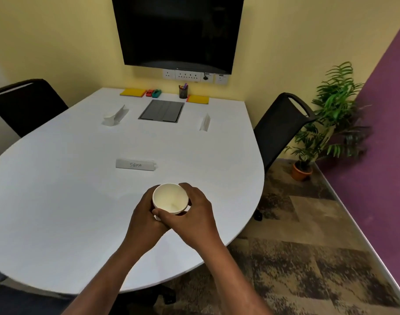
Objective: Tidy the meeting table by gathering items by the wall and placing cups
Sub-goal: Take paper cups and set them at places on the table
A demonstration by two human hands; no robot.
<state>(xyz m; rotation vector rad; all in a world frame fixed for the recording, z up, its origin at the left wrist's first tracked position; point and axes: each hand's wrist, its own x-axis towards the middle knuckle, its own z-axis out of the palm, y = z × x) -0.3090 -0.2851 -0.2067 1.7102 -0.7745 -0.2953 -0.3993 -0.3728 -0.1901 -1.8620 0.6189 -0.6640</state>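
Both forearms extend forward over the near edge of the white, smooth, round-ended table (58, 201) and converge at its centre line.

- The left hand (144, 214) grips the left side of the white paper cup (170, 197), fingers curled round its wall.
- The right hand (194, 212) grips the right side. Its thumb lies across the near wall and its fingers wrap the far rim.
- The cup is round, open end up, with a matte, cream interior. It sits over the near part of the table; base contact with the surface cannot be determined.

Just beyond the cup lies a folded white paper name card (135, 165) with handwritten lettering. Two further folded white cards (117, 115) stand at mid-table, either side of a grey rectangular flap panel (162, 110). Along the yellow wall are two flat yellow pads (133, 92) and a black mesh pen holder (183, 91).
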